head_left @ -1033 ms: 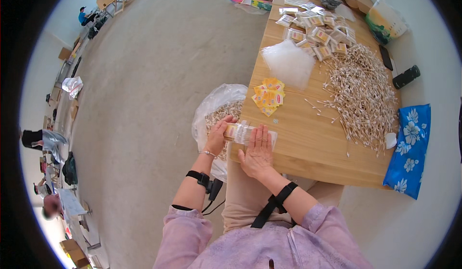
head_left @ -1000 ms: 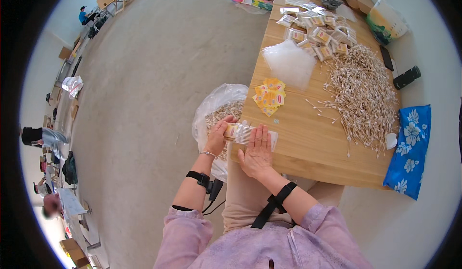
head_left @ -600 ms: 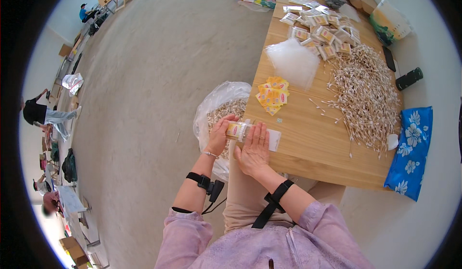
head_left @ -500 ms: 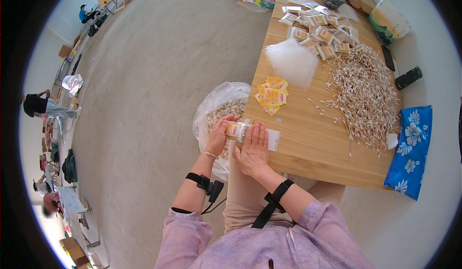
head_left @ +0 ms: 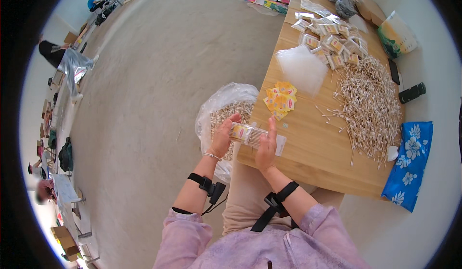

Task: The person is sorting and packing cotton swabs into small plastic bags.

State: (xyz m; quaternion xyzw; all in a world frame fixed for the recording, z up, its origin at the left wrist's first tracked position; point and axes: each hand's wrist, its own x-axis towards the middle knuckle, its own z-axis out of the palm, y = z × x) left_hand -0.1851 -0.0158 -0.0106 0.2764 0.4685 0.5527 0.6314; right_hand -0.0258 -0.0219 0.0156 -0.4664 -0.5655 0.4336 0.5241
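Observation:
A clear plastic pack of cotton swabs (head_left: 246,134) with a yellow label card lies between my hands at the table's near left corner. My left hand (head_left: 222,139) is closed round its left end. At the other end, my right hand (head_left: 266,149) stands on edge with fingers stretched out, its palm side toward the pack. Past that hand a pale flap (head_left: 280,145) shows over the wood. Yellow label cards (head_left: 280,100) lie in a loose heap just beyond, and flat clear bags (head_left: 302,69) are stacked farther back.
On the table (head_left: 308,146) are a big heap of loose swabs (head_left: 370,112) and a pile of filled packs (head_left: 334,40). A blue flowered bag (head_left: 410,165) hangs at the right edge. An open plastic sack (head_left: 204,109) of swabs stands on the floor. Another person (head_left: 67,60) is far left.
My right hand has turned from lying flat over the pack to standing on edge, and more of the swabs shows. The left hand keeps its hold. The view has shifted slightly.

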